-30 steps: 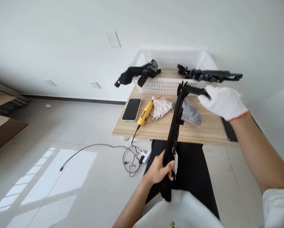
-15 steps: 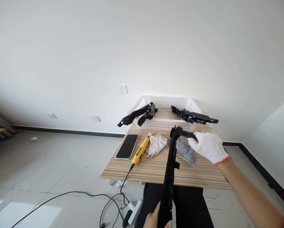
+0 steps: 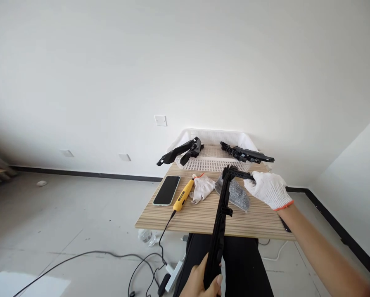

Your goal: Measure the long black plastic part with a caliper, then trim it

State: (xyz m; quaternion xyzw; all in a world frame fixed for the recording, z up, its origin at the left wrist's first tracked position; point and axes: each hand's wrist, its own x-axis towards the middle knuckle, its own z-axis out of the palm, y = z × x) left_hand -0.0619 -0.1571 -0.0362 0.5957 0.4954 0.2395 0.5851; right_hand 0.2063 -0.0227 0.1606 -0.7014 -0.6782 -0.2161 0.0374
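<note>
On the wood-grained surface (image 3: pixel 200 217), the yellow tool (image 3: pixel 183 195) lies with the phone (image 3: pixel 167 190) to its left, the loose white glove (image 3: pixel 202 188) just to its right, and the white basket (image 3: pixel 209 166) beyond it.

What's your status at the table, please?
Left hand and gloved right hand gripping black part. Gray bundle behind it, yellow tool left.

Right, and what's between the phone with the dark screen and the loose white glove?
The yellow tool lies between the phone and the loose glove, its cord trailing toward the floor. The head view shows this.
</note>
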